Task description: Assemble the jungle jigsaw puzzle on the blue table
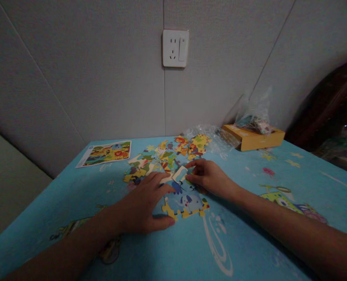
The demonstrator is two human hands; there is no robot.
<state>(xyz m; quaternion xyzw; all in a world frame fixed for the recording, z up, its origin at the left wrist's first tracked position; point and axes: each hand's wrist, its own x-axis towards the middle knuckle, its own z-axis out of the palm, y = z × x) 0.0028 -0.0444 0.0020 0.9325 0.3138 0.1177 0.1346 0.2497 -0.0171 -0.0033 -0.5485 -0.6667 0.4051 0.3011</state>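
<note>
A partly joined jigsaw puzzle (191, 202) with a blue elephant picture and a yellow edge lies on the table between my hands. My left hand (145, 205) rests at its left side, fingers spread and thumb close to the yellow edge, holding nothing. Above the joined part, my right hand (207, 177) has its thumb and forefinger closed at the edge of a pale puzzle piece (179, 174) with a blue patch. Many loose puzzle pieces (164, 156) lie in a heap just beyond both hands, some overlapping. My left fingers partly cover the heap's near side.
A printed picture sheet (107, 153) lies at the back left. Toward the back right are crumpled clear plastic (210, 136) and a yellow box (259, 140) with a plastic bag (255, 117) on top. The blue patterned tabletop (249, 242) meets a grey wall (117, 78) with a socket (175, 48).
</note>
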